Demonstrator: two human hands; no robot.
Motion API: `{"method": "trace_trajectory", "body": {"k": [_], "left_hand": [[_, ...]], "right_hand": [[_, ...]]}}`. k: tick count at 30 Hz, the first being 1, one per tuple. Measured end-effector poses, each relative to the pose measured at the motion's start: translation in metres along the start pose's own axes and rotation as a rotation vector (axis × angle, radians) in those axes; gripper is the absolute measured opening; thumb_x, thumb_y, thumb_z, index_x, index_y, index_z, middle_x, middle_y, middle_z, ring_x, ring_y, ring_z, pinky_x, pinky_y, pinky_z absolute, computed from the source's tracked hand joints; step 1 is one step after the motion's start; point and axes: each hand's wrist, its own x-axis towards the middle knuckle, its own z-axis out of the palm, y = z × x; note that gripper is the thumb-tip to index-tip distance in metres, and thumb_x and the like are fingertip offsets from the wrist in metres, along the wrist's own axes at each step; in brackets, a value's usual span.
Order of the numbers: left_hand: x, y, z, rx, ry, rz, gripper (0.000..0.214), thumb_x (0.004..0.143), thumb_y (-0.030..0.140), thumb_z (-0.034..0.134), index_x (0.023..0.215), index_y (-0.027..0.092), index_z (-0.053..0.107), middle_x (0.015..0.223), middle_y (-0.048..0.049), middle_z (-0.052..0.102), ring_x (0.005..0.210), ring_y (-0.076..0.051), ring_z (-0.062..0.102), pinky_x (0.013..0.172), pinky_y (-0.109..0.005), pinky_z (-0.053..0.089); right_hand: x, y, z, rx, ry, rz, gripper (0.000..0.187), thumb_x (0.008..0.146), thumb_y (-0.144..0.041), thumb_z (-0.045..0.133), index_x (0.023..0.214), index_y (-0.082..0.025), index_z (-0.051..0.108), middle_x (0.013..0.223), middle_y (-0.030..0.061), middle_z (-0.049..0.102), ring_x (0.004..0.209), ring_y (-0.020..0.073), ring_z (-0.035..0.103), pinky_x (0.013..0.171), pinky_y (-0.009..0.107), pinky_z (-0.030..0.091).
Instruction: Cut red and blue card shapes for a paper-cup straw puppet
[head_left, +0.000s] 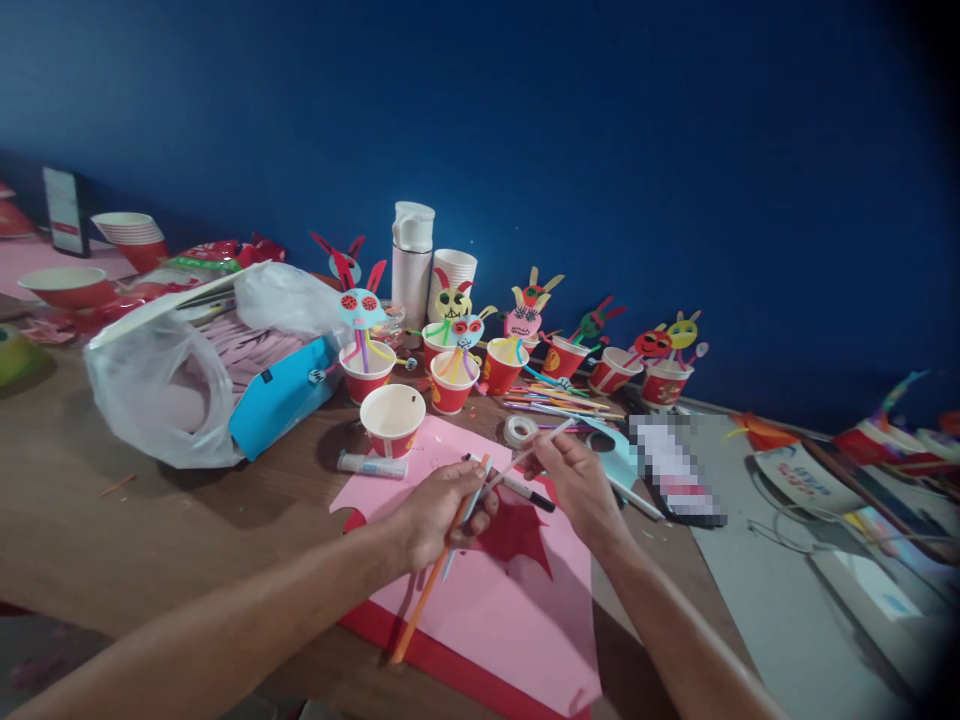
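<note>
My left hand [442,510] is closed around a long orange straw [420,615] and a thinner light-blue straw [478,492], both slanting over the pink paper. My right hand [574,475] pinches a pale, narrow straw-like piece [517,462], whose lower end reaches my left fingers. Beneath the hands lie pink paper [495,625], a cut red sheet [517,540] and a black marker [529,492]. Just beyond them are a roll of tape [519,431] and an open paper cup [392,420]. A clear tube [373,465] lies beside the cup.
Decorated paper cups with faces [454,383] line the back, near a white bottle [412,260]. A plastic bag [165,400] stands left. Coloured straws [559,398], light-blue paper [611,450] and a phone [675,470] lie right of centre. Beyond them runs a cable [784,530].
</note>
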Motion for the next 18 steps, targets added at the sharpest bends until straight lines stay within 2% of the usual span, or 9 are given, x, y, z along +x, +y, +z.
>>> {"method": "trace_trajectory", "body": {"k": [4, 8, 11, 14, 18], "left_hand": [[0.001, 0.002, -0.002, -0.009, 0.015, -0.03, 0.017, 0.077, 0.032, 0.048, 0.081, 0.015, 0.049, 0.067, -0.0001, 0.052, 0.042, -0.004, 0.043, 0.032, -0.013, 0.014], [0.001, 0.004, 0.0, -0.014, 0.0, -0.083, 0.014, 0.079, 0.03, 0.045, 0.081, 0.016, 0.049, 0.061, 0.0007, 0.05, 0.04, -0.005, 0.042, 0.033, -0.014, 0.013], [-0.002, 0.006, 0.002, -0.019, -0.006, -0.098, 0.017, 0.078, 0.032, 0.047, 0.082, 0.016, 0.05, 0.06, 0.0018, 0.048, 0.038, -0.003, 0.039, 0.033, -0.013, 0.013], [-0.003, 0.006, 0.002, -0.036, -0.063, -0.131, 0.027, 0.077, 0.041, 0.048, 0.084, 0.016, 0.053, 0.059, 0.0032, 0.045, 0.037, -0.002, 0.035, 0.033, -0.013, 0.012], [-0.002, 0.002, -0.003, -0.078, -0.115, -0.214, 0.043, 0.074, 0.058, 0.04, 0.086, 0.018, 0.052, 0.059, 0.0026, 0.045, 0.037, -0.004, 0.035, 0.032, -0.015, 0.012]], "right_hand": [[0.004, 0.002, -0.009, 0.25, -0.031, 0.085, 0.03, 0.083, -0.04, 0.047, 0.078, -0.014, 0.062, 0.064, 0.0019, 0.058, 0.058, 0.0119, 0.052, 0.058, 0.025, 0.042], [0.001, -0.002, -0.008, 0.358, -0.149, 0.15, 0.019, 0.08, -0.033, 0.054, 0.08, -0.015, 0.061, 0.06, -0.0009, 0.054, 0.053, 0.0087, 0.048, 0.051, 0.021, 0.038], [-0.004, -0.005, 0.001, 0.371, -0.225, 0.202, 0.014, 0.077, -0.03, 0.059, 0.082, -0.017, 0.059, 0.059, -0.0013, 0.056, 0.051, 0.0085, 0.048, 0.051, 0.021, 0.037], [-0.008, -0.005, 0.008, 0.358, -0.28, 0.21, 0.021, 0.08, -0.035, 0.053, 0.081, -0.015, 0.06, 0.061, 0.0004, 0.056, 0.054, 0.0097, 0.048, 0.054, 0.022, 0.037], [-0.01, -0.006, 0.008, 0.194, -0.233, 0.157, 0.03, 0.083, -0.039, 0.047, 0.082, -0.015, 0.064, 0.06, -0.0014, 0.048, 0.056, 0.0096, 0.043, 0.055, 0.022, 0.035]]}}
